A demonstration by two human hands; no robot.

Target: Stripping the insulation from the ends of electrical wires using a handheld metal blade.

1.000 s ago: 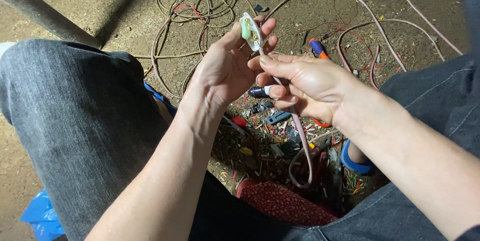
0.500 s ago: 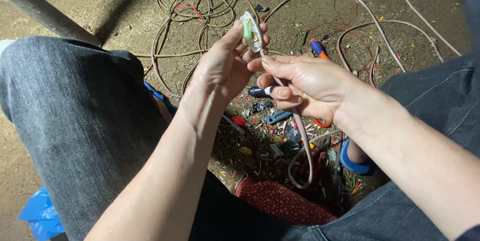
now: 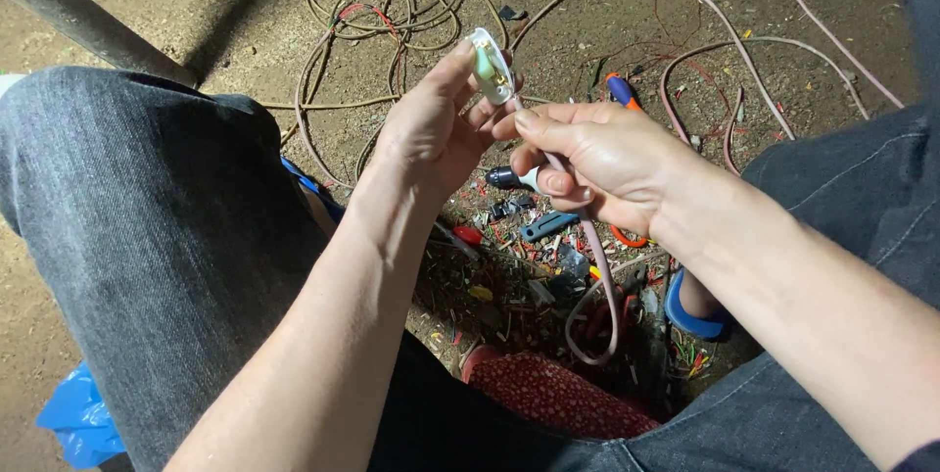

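The dirt floor [image 3: 607, 31] carries loops of loose cable [image 3: 392, 2] at the top and a heap of wire scraps [image 3: 519, 266] and small tools between the knees, so anything small dropped here would likely be lost in that litter. A red patterned cloth [image 3: 558, 394] lies just below the heap.

The pink cord [image 3: 599, 286] hangs from the hands in a slack loop down to the scraps. It could snag on the debris and tug the work sideways if the hands lift.

The left hand [image 3: 426, 134] has its grip clenched on the plug [image 3: 490, 66], pinching the white and green shell edge-on between thumb and fingertips, above the floor and over the heap. That narrow pinch looks easy to lose; a twist from the other hand might pop the shell free or let its halves part.

The right hand [image 3: 602, 154] is closed around a screwdriver [image 3: 514, 178] and the cord just below the plug, its fingertips touching the plug's base. With two things in one fist, the tool could slip or jab the left palm. Bare wire ends, if any, are hidden by the fingers.
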